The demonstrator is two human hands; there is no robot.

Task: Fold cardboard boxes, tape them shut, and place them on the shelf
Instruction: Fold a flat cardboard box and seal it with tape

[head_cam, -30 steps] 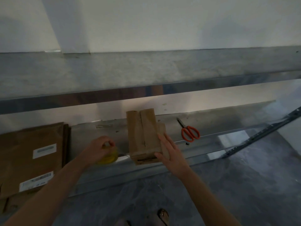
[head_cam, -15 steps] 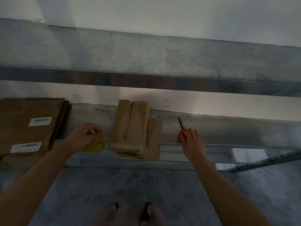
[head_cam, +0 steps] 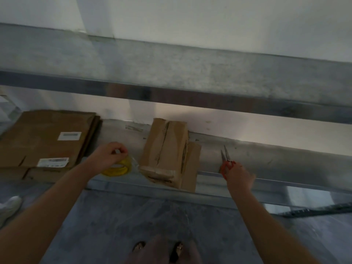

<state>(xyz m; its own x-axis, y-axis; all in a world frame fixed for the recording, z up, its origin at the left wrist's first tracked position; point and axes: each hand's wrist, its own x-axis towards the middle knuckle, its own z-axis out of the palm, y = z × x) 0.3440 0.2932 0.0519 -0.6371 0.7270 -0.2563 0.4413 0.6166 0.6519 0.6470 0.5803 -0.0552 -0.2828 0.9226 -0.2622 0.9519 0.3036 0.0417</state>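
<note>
Fingers of the left hand [head_cam: 109, 159] curl round the yellow tape [head_cam: 119, 168]; the right hand [head_cam: 239, 175] grips the red scissors [head_cam: 226, 162]; between them the box [head_cam: 167, 149] stands on the shelf [head_cam: 266, 161]; it looks light and bendy, so hold it by both sides, not by the loose flap [head_cam: 191, 164].

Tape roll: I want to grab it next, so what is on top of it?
The left hand grips the yellow tape roll from above. Its lower rim shows; the hand hides its top and far side.
</note>
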